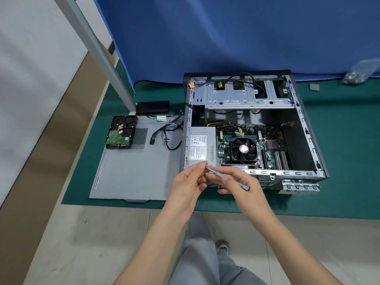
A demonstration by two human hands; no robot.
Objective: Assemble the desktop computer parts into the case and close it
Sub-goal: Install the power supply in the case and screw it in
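Two hands meet over the open case (pixel 308 128) rim: right hand (pixel 238 182) grips a screwdriver (pixel 228 177), left hand (pixel 189 182) pinches its tip (screw unseen). Hard drive (pixel 121 132) lies far left on the side panel (pixel 131 173). Fumbled, a screw could drop inside.

Repair workshop, green bench mat (pixel 339 161), blue cloth (pixel 226 38)
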